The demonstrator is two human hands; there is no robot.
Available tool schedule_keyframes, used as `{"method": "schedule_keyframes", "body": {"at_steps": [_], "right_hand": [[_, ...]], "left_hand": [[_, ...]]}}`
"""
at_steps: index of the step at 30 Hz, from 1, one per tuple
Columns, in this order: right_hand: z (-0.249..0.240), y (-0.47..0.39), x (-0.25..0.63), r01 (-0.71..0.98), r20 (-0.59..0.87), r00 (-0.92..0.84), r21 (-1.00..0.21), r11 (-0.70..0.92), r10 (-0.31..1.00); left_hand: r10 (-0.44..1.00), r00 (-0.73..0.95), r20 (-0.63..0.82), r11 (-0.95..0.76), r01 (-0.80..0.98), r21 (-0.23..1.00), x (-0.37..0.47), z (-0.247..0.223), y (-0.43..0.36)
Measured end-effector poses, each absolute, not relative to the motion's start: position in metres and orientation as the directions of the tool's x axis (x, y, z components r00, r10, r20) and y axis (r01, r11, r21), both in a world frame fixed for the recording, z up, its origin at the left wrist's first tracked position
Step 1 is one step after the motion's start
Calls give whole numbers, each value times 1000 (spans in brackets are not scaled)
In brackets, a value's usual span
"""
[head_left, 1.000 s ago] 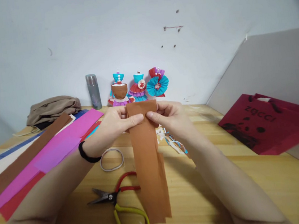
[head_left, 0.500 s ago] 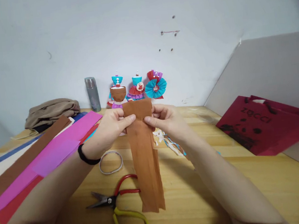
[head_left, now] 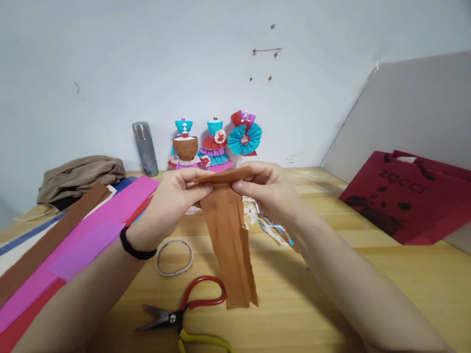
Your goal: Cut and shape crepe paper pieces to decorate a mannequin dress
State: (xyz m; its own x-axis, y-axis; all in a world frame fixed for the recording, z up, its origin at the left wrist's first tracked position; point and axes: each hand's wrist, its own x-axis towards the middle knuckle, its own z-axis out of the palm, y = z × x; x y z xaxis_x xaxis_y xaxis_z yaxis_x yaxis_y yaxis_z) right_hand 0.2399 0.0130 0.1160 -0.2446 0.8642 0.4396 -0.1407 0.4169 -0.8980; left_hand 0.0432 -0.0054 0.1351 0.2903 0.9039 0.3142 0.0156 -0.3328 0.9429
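A long strip of brown crepe paper [head_left: 229, 240] hangs between my hands above the table. My left hand [head_left: 178, 198] pinches its upper left edge, thumb in front and fingers behind. My right hand [head_left: 266, 187] grips the upper right edge the same way. The strip's top is bent over toward me along a crosswise fold, and its lower end hangs free with a slightly ragged right side. Below my left hand lie scissors [head_left: 173, 320] with one red and one yellow handle, blades parted. A white ring, perhaps a tape roll [head_left: 157, 260], rests beside them.
Coloured paper sheets [head_left: 66, 237] are layered at left beside a brown cloth [head_left: 83, 175]. A grey flask [head_left: 145, 150] and small paper dress figures [head_left: 216, 141] stand by the wall. Paper scraps [head_left: 274, 229] lie behind my right wrist; a red paper bag [head_left: 418, 200] is at right.
The top of the brown strip, upright before, is now tipped over into a fold. Its lower end has risen, showing more of the scissors' red handle. Both hands keep their pinch.
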Motion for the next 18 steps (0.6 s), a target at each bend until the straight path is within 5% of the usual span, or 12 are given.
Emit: {"method": "schedule_keyframes", "body": {"at_steps": [7, 12, 18], "right_hand": [[120, 14, 243, -204, 427, -239, -900, 384, 872], [117, 18, 245, -249, 507, -240, -856, 452, 828], [117, 15, 247, -77, 538, -265, -839, 539, 800]], "left_hand": [[880, 337, 336, -316, -114, 942, 42, 135, -6], [901, 376, 216, -116, -269, 956, 38, 136, -1], [867, 476, 147, -106, -113, 988, 46, 135, -7]]}}
